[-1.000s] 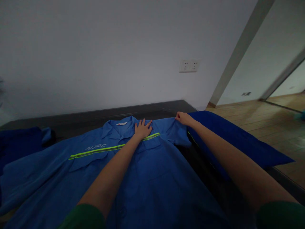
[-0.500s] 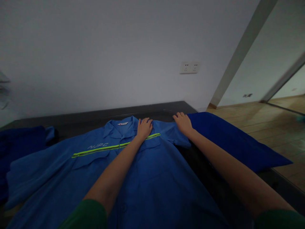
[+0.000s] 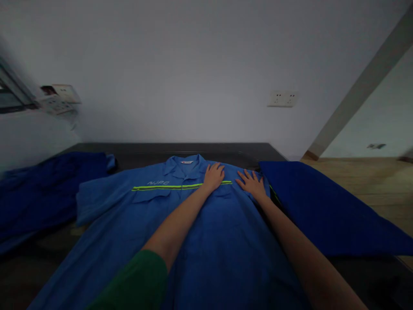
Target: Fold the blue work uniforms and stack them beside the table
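A blue short-sleeved work shirt [image 3: 155, 224] lies front up and spread out, its collar toward the wall. It has a yellow-green stripe across the chest, chest pocket flaps and pale lettering. My left hand [image 3: 214, 175] rests flat on the upper chest beside the collar, fingers stretched out. On the sleeve at the right, my right hand [image 3: 252, 184] lies with its fingers spread. The shirt's lower end runs out of view at the bottom, partly behind my forearms.
Under the shirt is a dark table [image 3: 142, 148] set against a white wall with a socket plate [image 3: 283, 99]. Folded darker blue cloth [image 3: 325, 206] lies at the right, and a heap of blue clothing [image 3: 58, 189] at the left. Wooden floor [image 3: 358, 176] shows beyond the table's right side.
My right hand has moved inward onto the sleeve, its fingers now spread. My left hand stays on the upper chest. The view has turned left and levelled.
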Demonstrator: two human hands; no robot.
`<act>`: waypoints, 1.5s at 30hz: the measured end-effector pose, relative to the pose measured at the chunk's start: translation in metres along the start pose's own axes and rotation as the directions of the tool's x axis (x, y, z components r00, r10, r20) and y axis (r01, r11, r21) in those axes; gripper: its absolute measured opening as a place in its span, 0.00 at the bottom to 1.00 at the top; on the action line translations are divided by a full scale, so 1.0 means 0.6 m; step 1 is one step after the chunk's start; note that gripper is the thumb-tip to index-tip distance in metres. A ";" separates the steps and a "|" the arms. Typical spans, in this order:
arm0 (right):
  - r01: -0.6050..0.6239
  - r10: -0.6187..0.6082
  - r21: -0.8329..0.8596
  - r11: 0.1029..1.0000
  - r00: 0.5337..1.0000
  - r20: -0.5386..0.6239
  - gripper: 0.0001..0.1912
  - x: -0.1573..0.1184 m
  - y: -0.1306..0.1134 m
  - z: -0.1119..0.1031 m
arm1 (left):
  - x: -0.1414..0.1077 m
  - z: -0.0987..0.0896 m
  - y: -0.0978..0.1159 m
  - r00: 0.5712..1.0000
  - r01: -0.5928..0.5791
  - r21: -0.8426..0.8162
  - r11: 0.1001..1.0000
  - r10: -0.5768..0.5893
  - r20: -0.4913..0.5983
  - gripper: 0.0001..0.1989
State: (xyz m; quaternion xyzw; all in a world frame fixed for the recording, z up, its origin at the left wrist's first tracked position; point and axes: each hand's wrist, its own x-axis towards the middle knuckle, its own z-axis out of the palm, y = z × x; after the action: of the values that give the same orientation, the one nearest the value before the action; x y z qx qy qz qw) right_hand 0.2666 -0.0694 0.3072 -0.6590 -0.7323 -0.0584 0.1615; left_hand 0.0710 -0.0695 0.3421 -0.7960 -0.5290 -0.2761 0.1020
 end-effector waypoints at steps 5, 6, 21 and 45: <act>0.143 -0.082 0.200 0.969 0.955 -0.283 0.25 -0.004 0.015 -0.017 | -0.077 -0.104 -0.015 0.982 -0.124 -0.119 0.985 0.105 -0.160 0.17; 0.193 -0.089 0.257 0.947 0.926 -0.367 0.24 -0.007 0.020 -0.026 | -0.105 -0.133 -0.030 0.981 -0.141 -0.129 0.982 0.122 -0.148 0.16; 0.701 -0.646 0.445 0.557 0.703 -0.298 0.10 -0.478 -0.156 -0.133 | -0.707 -0.397 -0.074 0.998 0.013 -0.097 0.995 -0.007 0.058 0.13; 0.407 -0.221 0.260 0.875 0.816 -0.535 0.16 -0.743 -0.023 -0.050 | -0.948 -0.366 -0.006 0.839 0.402 0.157 0.902 -0.294 -0.459 0.21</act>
State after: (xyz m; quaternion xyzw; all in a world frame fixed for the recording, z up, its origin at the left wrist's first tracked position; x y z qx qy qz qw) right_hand 0.2934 -0.5016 0.1972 -0.4485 -0.7651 -0.1132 0.4479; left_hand -0.1690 -0.6147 0.2116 -0.5872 -0.6609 -0.3883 0.2602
